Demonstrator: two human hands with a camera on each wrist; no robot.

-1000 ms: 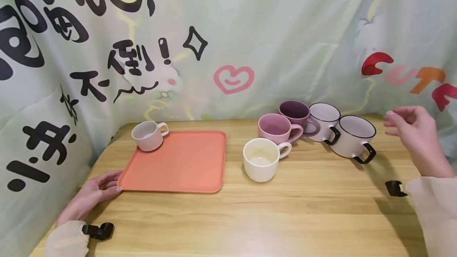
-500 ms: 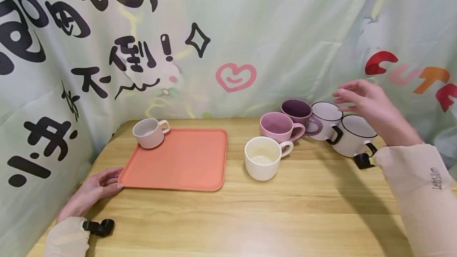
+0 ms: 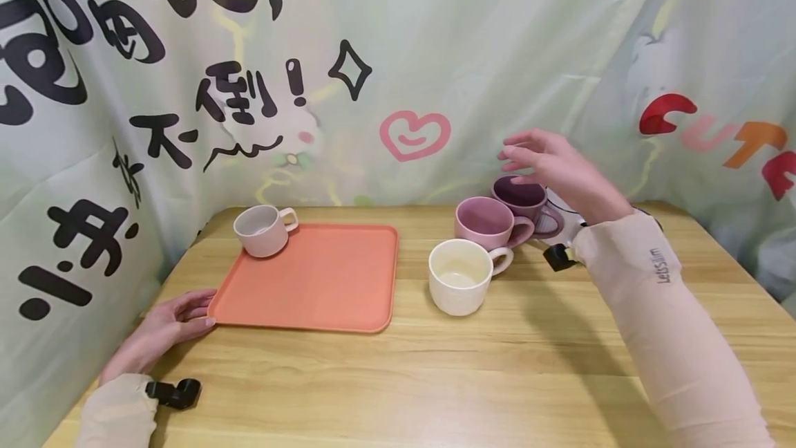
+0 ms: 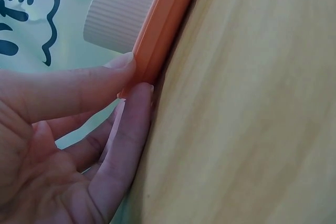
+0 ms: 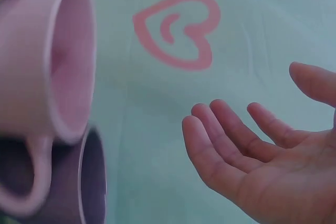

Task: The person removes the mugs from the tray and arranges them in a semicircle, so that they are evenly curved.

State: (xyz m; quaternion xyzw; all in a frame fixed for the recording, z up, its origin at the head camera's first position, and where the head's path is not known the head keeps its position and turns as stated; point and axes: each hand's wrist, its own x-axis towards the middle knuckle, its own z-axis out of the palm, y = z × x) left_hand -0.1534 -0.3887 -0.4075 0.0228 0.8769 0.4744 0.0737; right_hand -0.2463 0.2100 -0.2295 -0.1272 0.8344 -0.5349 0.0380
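1. The left hand (image 3: 164, 327) lies on the bench (image 3: 435, 379) with its fingers (image 4: 79, 85) straight, their tips pressed against the near left corner of the orange tray (image 3: 311, 282); it grips nothing.
2. On the tray's far corner, well beyond that hand, stands a pale ribbed cup (image 3: 261, 229), upright, with its handle turned to the right.
3. The right hand (image 3: 553, 168) hangs in the air, fingers spread and loosely bent, palm empty, touching nothing.
4. Right below its fingers sits a dark purple mug (image 3: 522, 198); touching that mug on the near left is a pink mug (image 3: 485, 223), and nearer again to the person stands a cream mug (image 3: 457, 275), all upright on the bench.
5. In the right wrist view the open palm faces the pink mug and the purple one, apart from both.
6. Behind the right wrist a white mug with a black rim (image 3: 562, 216) is mostly hidden.
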